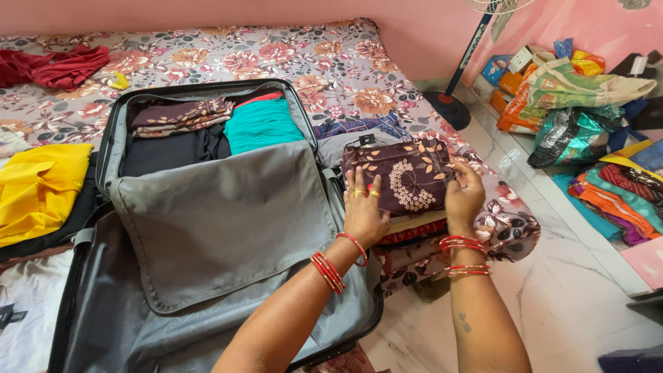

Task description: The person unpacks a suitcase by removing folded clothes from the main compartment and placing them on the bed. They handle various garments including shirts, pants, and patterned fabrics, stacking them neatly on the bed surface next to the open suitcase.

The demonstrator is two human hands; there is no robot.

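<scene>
A folded maroon cloth with white embroidery [404,181] tops a short stack of folded clothes at the bed's right edge. My left hand [364,213] grips its left side and my right hand [464,195] grips its right side; both wrists carry red bangles. Just left of the stack lies an open grey suitcase [207,221]. Its grey inner flap is down over the near half. The far half holds a folded teal garment [262,124], a dark patterned one [181,116] and black cloth.
The floral bedsheet [311,62] covers the bed. A yellow garment [38,190] lies at the left and a red one [59,67] at the far left. On the tiled floor at right are bags [573,97], stacked bright cloths [615,197] and a fan's base [449,110].
</scene>
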